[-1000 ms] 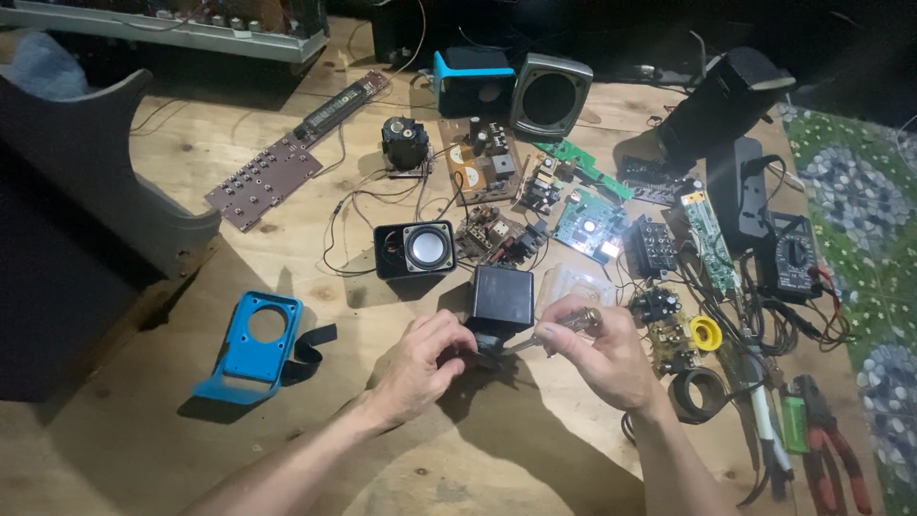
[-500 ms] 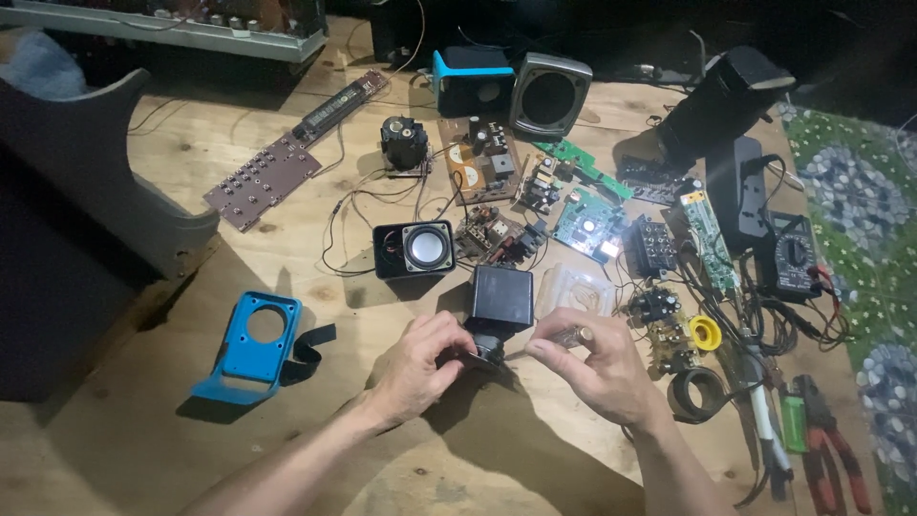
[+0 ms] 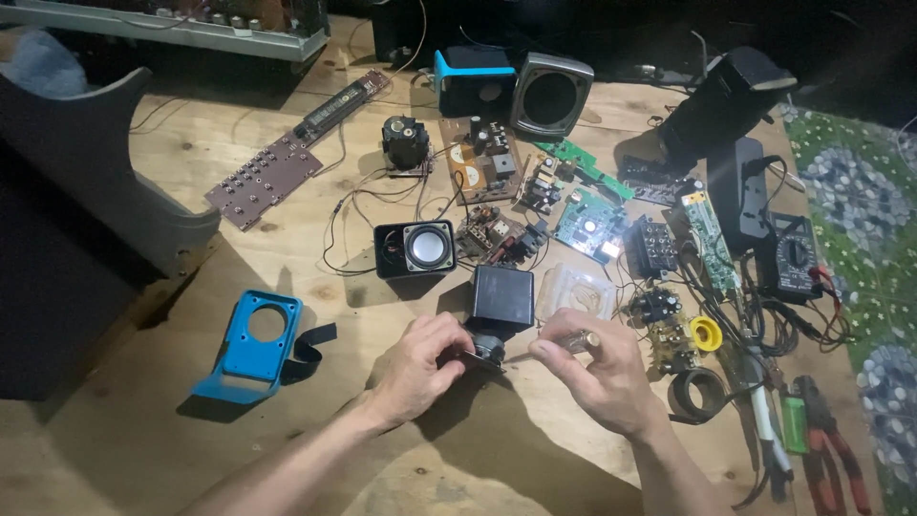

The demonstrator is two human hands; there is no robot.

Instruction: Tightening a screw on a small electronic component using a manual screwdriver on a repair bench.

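Near the middle of the wooden bench (image 3: pixel 287 191), both hands meet at a small speaker driver (image 3: pixel 485 346) that lies just in front of a black cube-shaped speaker box (image 3: pixel 501 296). The left hand (image 3: pixel 415 368) has its grip closed on the driver's near edge, thumb and fingers pinching it down against the wood; the right hand (image 3: pixel 597 377) has its grip closed round a slim tool with a clear handle (image 3: pixel 573 340), whose tip points toward the driver. As a judgement, the work goes best with the left hand pressing the driver flat and steady, while the right keeps the tool low and its tip in line with the point it meets, so that it cannot skid onto the fingers opposite. Room differs by side. To the right, boards and parts crowd close: a clear plastic piece (image 3: pixel 578 291) touches the area just behind the right hand, a yellow ring (image 3: pixel 705 333) and small circuit boards (image 3: pixel 659 320) lie near, and pliers (image 3: pixel 831 454) sit by the bench's right edge. Toward the person the wood lies open, and leftward only a blue bracket (image 3: pixel 253 346) stands well apart.
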